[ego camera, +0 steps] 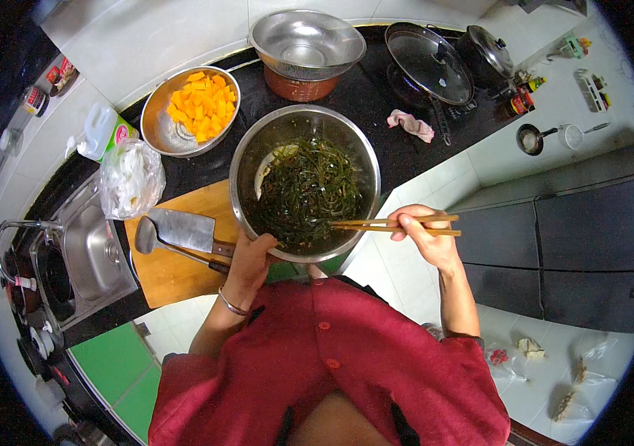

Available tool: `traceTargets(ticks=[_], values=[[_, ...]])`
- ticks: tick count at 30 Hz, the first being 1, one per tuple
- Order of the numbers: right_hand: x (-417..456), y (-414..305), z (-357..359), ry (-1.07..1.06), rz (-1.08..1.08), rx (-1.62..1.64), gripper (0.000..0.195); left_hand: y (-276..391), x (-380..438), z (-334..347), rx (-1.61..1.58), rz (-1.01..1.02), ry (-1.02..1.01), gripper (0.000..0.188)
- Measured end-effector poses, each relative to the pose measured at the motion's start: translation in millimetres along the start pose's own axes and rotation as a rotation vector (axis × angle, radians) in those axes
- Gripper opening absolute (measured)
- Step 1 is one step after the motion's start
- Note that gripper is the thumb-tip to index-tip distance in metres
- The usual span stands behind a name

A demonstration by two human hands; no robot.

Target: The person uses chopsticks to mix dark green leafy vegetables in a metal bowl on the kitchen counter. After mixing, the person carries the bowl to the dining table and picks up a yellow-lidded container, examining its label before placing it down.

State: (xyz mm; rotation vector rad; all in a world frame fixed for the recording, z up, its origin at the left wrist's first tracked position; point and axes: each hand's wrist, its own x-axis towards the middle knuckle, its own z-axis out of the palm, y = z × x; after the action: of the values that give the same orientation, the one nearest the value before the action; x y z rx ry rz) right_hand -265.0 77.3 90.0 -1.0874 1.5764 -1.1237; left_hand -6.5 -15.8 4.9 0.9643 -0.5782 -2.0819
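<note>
A large stainless steel bowl [371, 167] of dark green shredded seaweed [317, 189] is right before me. My left hand [251, 253] grips the bowl's near-left rim, thumb over the edge. A pair of wooden chopsticks [395, 225] is held in my right hand [423, 234], to the right of the bowl. Their tips reach over the rim into the seaweed. A pale plate-like or spoon-like piece [264, 173] shows at the left of the seaweed; what it is I cannot tell. Beside my left hand, a cleaver [183, 228] and a metal spatula [146, 234] lie on a wooden cutting board [166, 284].
Cubed orange pumpkin or squash [205, 108] fills part of a steel bowl [155, 136]. Behind stands a steel colander [308, 42] on a reddish container [300, 86]. A lidded pan [428, 64] is on the stove, near a cloth [411, 125]. The sink [93, 245] lies left, past a plastic bag [131, 181].
</note>
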Motion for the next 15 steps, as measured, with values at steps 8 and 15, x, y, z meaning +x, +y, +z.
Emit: traceTargets(ticks=[8,15], values=[[2,12,-4,0.043,-0.018,-0.011,0.016,-3,0,-9,0.038,-0.015,-0.064,0.058],[-3,14,-11,0.275,-0.038,-0.085,0.018,-14,-4,-13,0.072,0.006,-0.035,0.059]])
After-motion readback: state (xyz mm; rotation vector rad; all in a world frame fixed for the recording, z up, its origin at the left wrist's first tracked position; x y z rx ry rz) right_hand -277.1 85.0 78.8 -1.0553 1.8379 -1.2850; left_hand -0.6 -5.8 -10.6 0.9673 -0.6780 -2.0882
